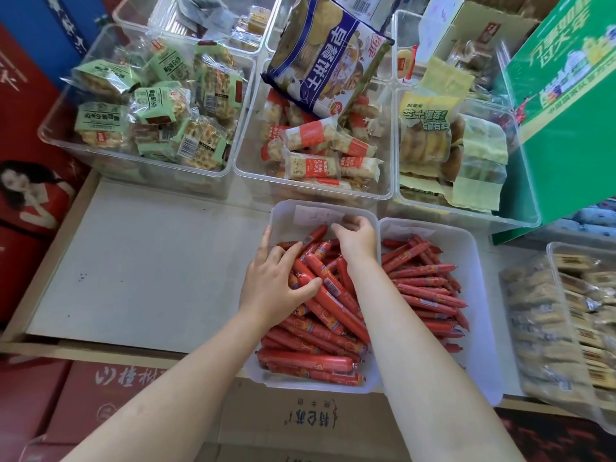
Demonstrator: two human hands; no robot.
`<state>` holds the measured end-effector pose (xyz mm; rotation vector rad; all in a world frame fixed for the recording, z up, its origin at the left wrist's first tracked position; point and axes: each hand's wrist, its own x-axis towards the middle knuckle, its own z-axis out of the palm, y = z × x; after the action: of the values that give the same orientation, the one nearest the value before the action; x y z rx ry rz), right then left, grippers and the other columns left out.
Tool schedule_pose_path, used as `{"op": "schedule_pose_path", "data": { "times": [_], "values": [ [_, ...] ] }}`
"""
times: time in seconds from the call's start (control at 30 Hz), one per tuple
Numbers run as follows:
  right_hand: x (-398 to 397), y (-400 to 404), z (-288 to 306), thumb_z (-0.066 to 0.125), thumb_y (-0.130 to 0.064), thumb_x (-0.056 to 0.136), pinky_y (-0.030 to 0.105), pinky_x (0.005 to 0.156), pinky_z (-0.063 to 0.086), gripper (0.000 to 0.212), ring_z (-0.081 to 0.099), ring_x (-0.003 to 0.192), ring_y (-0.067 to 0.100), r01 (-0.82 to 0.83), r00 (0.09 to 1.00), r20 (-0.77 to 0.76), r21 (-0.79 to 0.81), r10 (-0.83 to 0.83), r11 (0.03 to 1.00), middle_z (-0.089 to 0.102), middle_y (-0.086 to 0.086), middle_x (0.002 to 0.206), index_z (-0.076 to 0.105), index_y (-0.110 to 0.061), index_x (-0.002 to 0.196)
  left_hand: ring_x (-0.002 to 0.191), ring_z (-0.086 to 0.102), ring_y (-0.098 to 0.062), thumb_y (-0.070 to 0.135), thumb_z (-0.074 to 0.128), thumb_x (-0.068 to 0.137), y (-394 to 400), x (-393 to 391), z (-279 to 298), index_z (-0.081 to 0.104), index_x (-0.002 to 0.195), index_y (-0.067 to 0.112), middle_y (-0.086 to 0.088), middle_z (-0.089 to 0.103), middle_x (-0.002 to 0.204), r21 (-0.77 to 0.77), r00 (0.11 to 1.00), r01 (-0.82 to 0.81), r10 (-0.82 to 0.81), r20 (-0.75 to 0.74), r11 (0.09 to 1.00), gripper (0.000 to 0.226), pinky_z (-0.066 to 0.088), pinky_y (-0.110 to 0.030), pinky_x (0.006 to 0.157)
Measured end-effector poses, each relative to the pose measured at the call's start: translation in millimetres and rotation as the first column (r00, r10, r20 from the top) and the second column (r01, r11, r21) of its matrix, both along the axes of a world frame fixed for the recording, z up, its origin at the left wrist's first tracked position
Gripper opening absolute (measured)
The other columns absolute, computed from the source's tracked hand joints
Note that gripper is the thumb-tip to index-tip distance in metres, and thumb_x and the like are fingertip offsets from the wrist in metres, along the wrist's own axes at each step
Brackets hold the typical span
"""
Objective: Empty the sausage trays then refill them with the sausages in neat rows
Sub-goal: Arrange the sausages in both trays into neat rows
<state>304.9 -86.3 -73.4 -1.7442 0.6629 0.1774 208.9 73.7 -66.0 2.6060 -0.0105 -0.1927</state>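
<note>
Two clear plastic trays sit side by side at the shelf's front. The left tray point(283, 215) is heaped with red sausages point(320, 331) lying at mixed angles. The right tray point(480, 281) holds thinner red sausages point(423, 281) in a loose pile. My left hand point(273, 285) lies on the left tray's heap, fingers curled around a few sausages. My right hand point(356, 238) reaches to that tray's far end, fingers bent down into the sausages; what its fingertips hold is hidden.
Left of the trays lies bare grey shelf board point(140, 261). Behind stand clear bins of green snack packs point(150, 118), orange-labelled bars point(316, 155) and yellow cake packs point(446, 151). A green carton point(566, 111) is at the right, more snack bins point(566, 321) below it.
</note>
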Motion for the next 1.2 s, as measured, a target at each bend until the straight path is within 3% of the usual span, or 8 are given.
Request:
{"op": "schedule_pose_path", "data": {
  "times": [0.13,0.47,0.63,0.83,0.93,1.0,1.1,1.2],
  "values": [
    [-1,0,-1,0.07,-0.019,0.088,0.016,0.073,0.047,0.019,0.063,0.088,0.01,-0.091,0.989,0.098,-0.211,0.114,0.973,0.067,-0.005,0.094,0.064,-0.017,0.106,0.146,-0.032,-0.008,0.081,0.027,0.079,-4,1,4,0.027,0.156,0.025,0.006,0.043,0.154,0.077,0.998,0.025,-0.021,-0.054,0.997,0.095,0.033,-0.039,0.112],
    [9,11,-3,0.067,-0.024,0.091,0.032,0.09,0.052,0.017,0.065,0.095,0.016,-0.134,0.969,0.147,-0.371,0.201,0.919,0.073,0.0,0.096,0.074,-0.013,0.103,0.15,-0.025,-0.011,0.072,0.045,0.08,-4,0,2,0.054,0.139,0.028,0.009,0.064,0.133,-0.024,1.0,0.029,-0.029,0.004,0.999,0.074,0.038,-0.042,0.106],
    [6,12,1,0.063,-0.026,0.092,0.033,0.08,0.054,0.014,0.066,0.083,0.016,-0.13,0.978,0.127,-0.242,0.164,0.962,0.071,-0.002,0.086,0.068,-0.014,0.096,0.151,-0.022,-0.013,0.066,0.054,0.083,-4,-1,2,0.058,0.133,0.028,0.01,0.065,0.131,-0.043,0.999,0.031,-0.03,0.024,0.999,0.063,0.037,-0.042,0.106],
    [10,9,2,0.076,-0.022,0.082,0.031,0.082,0.055,0.02,0.069,0.089,0.018,-0.148,0.989,0.015,0.01,0.147,0.989,0.075,0.001,0.09,0.074,-0.013,0.1,0.151,-0.022,-0.014,0.069,0.049,0.083,-5,-1,3,0.058,0.134,0.027,0.01,0.064,0.133,-0.033,0.999,0.039,-0.039,0.017,0.999,0.066,0.038,-0.045,0.107],
    [15,7,6,0.073,-0.02,0.086,0.029,0.08,0.051,0.006,0.066,0.09,0.019,-0.124,0.99,-0.056,0.109,0.131,0.986,0.072,0.001,0.089,0.071,-0.016,0.09,0.151,-0.022,-0.015,0.07,0.045,0.082,-5,-2,4,0.058,0.134,0.027,0.011,0.064,0.132,-0.026,0.999,0.048,-0.048,0.011,0.999,0.069,0.038,-0.045,0.106],
    [19,5,7,0.073,-0.021,0.086,0.037,0.09,0.051,0.007,0.066,0.097,0.024,-0.108,0.988,-0.094,0.156,0.123,0.982,0.072,0.005,0.096,0.068,-0.017,0.087,0.151,-0.022,-0.015,0.07,0.046,0.083,-4,-2,4,0.057,0.134,0.026,0.012,0.064,0.131,-0.027,0.999,0.048,-0.048,0.006,0.998,0.068,0.038,-0.045,0.105],
    [23,4,9,0.082,-0.03,0.074,0.046,0.1,0.048,0.025,0.068,0.104,0.03,-0.097,0.983,-0.13,0.247,0.133,0.964,0.075,0.008,0.098,0.072,-0.013,0.09,0.151,-0.023,-0.015,0.071,0.042,0.082,-4,-2,4,0.058,0.132,0.027,0.013,0.064,0.13,-0.018,0.999,0.052,-0.052,0.002,0.998,0.068,0.04,-0.046,0.105],
    [31,3,3,0.091,-0.04,0.049,0.049,0.101,0.049,0.069,0.069,0.102,0.031,-0.026,0.975,-0.203,0.298,0.09,0.954,0.075,0.01,0.102,0.071,-0.007,0.106,0.15,-0.024,-0.015,0.071,0.04,0.081,-5,-1,5,0.06,0.123,0.029,0.015,0.066,0.126,-0.022,0.999,0.051,-0.051,-0.004,0.998,0.063,0.039,-0.043,0.104]
  ]
}}
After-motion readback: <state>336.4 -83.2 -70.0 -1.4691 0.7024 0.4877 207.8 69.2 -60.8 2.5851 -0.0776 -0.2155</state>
